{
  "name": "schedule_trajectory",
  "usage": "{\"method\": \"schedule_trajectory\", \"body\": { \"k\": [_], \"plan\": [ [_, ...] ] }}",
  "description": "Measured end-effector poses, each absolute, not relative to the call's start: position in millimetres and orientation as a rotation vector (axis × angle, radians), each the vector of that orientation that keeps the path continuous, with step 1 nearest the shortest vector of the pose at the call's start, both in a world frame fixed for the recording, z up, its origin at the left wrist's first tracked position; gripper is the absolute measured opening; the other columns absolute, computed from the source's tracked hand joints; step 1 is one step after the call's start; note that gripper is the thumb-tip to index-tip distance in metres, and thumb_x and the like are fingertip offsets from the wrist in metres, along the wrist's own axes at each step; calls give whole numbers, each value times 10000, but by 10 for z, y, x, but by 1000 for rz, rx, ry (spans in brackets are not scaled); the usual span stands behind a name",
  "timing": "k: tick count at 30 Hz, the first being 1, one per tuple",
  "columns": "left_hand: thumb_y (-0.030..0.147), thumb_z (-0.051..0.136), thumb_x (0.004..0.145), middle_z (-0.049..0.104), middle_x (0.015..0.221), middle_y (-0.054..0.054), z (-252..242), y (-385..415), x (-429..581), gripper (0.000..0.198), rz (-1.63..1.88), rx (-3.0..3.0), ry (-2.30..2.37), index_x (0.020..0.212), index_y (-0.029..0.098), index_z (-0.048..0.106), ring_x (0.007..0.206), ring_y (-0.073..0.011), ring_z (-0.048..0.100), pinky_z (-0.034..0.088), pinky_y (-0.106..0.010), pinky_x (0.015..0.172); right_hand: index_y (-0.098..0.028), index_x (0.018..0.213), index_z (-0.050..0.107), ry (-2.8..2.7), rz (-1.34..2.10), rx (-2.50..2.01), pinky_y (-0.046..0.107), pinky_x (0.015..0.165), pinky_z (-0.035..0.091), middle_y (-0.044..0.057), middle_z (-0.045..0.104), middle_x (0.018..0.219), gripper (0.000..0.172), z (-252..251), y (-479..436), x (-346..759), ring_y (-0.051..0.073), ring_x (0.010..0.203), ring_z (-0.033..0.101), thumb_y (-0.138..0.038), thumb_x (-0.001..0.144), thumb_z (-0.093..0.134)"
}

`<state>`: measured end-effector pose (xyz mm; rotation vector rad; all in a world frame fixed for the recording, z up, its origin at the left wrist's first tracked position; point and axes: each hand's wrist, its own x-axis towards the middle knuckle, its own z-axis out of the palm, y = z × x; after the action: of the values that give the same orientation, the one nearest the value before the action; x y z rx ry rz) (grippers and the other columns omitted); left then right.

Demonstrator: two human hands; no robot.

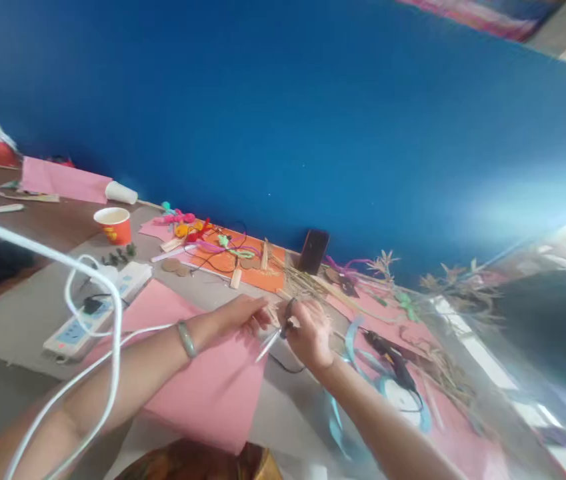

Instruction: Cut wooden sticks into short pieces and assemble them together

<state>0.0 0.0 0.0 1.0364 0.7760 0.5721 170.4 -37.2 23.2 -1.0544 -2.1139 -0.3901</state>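
Observation:
My right hand (309, 331) is wrapped round the dark handles of a pair of scissors (269, 344), whose pale blades point down and to the left. Close beside it, my left hand (249, 313) is closed, with fingertips pinched near a small tan piece that is too blurred to name. A green bangle circles the left wrist. Both hands are above a pink sheet of paper (213, 393) lying on the table. Just behind them lies a bundle of dry stalks (307, 283).
A white power strip (97, 313) and a looping white cable (117, 333) are at the left. An orange paper cup (113, 227) stands behind. A dark phone (314, 251) leans on the blue wall (283, 120). A black glue gun (395, 360) and blue ribbon (351, 340) lie right.

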Motion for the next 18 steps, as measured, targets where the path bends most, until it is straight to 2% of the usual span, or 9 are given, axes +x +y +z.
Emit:
{"method": "schedule_trajectory", "body": {
  "k": [4,8,10,15,18],
  "plan": [
    [452,671,684,575,635,-2,37,-6,-62,339,650,1033,652,702,121,599,516,-69,485,293,-205,483,-204,675,520,-2278,-324,-995,273,619,374,-5,576,575,193,151,-469,1694,127,546,504,-59,787,459],
    [395,723,639,595,595,-7,-55,95,-54,306,797,1045,738,689,128,582,549,-83,530,336,-193,522,-209,856,587,-1965,32,-1218,290,675,451,33,673,776,72,162,-509,1652,163,684,596,-203,785,580],
    [386,725,639,623,617,-24,-91,128,-41,293,826,1076,730,700,128,599,580,-100,561,375,-202,552,-205,882,589,-1749,224,-1372,299,659,471,43,679,797,169,191,-495,1631,177,689,607,-287,746,646],
    [390,724,643,634,628,-31,-106,124,-19,283,852,1196,653,697,120,655,605,-120,580,431,-232,599,-186,751,535,-1459,778,-1483,275,542,470,53,667,711,308,231,-426,1568,176,600,607,-403,644,724],
    [377,744,622,623,593,-27,-134,132,-4,284,888,1212,675,672,113,649,556,-109,555,428,-232,572,-188,693,494,-1379,916,-1458,253,505,443,30,640,661,351,233,-408,1528,156,559,582,-414,598,746]
  ]
}}
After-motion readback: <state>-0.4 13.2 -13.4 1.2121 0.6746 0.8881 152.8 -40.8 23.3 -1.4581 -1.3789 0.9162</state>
